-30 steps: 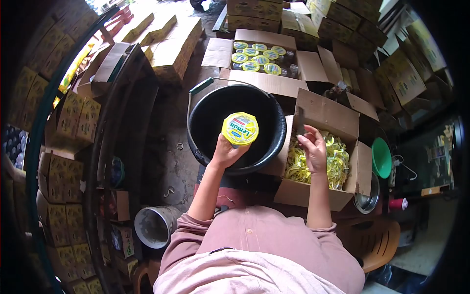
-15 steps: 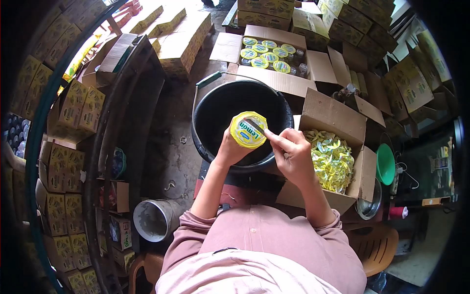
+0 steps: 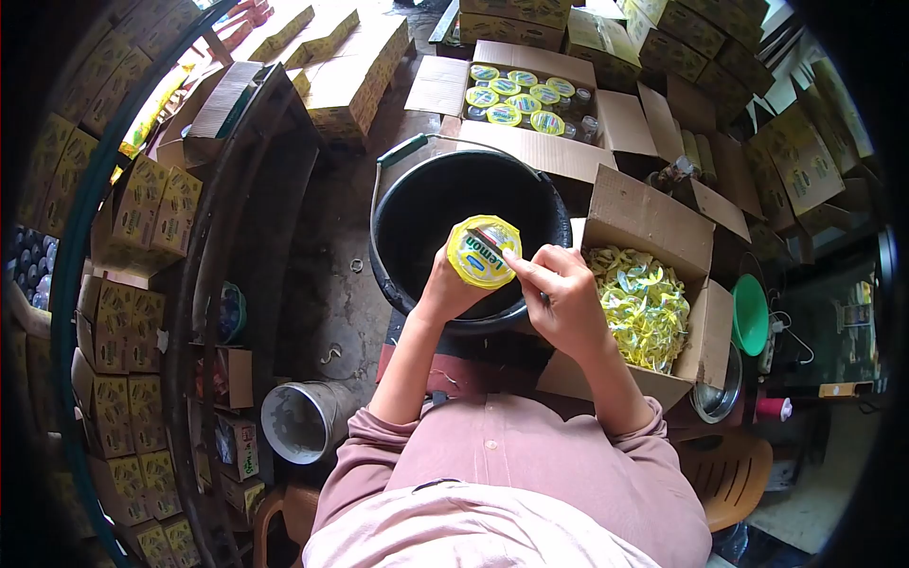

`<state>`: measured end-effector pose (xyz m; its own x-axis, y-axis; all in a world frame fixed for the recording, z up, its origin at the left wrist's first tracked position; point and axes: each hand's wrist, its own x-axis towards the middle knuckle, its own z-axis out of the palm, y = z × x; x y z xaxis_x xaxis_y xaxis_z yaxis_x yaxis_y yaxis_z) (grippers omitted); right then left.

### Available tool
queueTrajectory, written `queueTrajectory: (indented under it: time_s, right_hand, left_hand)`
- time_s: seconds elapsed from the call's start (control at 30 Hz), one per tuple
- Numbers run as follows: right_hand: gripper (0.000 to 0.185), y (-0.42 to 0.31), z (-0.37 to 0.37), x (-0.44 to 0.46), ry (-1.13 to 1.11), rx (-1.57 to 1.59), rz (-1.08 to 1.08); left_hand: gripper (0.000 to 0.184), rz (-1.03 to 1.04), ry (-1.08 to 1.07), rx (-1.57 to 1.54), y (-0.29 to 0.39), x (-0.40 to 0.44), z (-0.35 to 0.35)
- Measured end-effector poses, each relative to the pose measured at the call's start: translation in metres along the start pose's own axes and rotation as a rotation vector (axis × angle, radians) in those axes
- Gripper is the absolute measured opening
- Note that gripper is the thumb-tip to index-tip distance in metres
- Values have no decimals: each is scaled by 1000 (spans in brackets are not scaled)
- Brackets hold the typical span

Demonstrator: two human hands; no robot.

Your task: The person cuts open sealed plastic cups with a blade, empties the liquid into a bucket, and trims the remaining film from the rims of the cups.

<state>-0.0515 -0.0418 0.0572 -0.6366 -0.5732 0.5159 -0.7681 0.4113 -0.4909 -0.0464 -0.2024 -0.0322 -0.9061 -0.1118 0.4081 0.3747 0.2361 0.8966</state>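
Note:
My left hand is wrapped round a cup with a yellow-rimmed lid marked "Lemon", held over a black bucket. In my right hand is a thin dark blade, gripped between the fingers, its length lying across the lid. The right index finger reaches the lid's right edge. Most of the cup's body is hidden under the lid and my fingers. Beside my right forearm, an open carton holds a heap of yellow and white strips.
Behind the bucket, an open box holds several yellow-lidded cups. A green bowl lies at the right, near a metal bowl. At the lower left is a grey bucket; a dark bench runs along the left.
My right hand has come left from above the carton, bringing the blade onto the lid. The cup remains in my left hand. The whole view has shifted slightly.

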Motion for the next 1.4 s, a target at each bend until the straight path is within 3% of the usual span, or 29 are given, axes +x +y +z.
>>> queueTrajectory:
  time_s: [0.3,0.4,0.73,0.93,1.1,1.17,1.4]
  right_hand:
    - [26,1,-4,1,-66,-28,19]
    - [28,0,-11,-1,-97,-49,35]
    - [35,6,-45,-23,-178,-128,55]
    - [31,13,-59,-27,-20,-85,148]
    - [30,19,-46,-20,176,-24,272]
    - [27,21,-40,-14,194,2,287]
    - [24,8,-3,6,202,-9,223]
  left_hand:
    - [52,1,-6,14,3,0,1]
    - [53,93,-40,194,4,1,-1]
    - [53,17,4,113,8,2,-1]
    - [62,-11,-121,49,-12,-6,-7]
    - [63,64,-31,77,-11,-4,-4]
    - [57,26,54,-85,-5,-2,0]
    - [66,38,123,50,0,3,0]
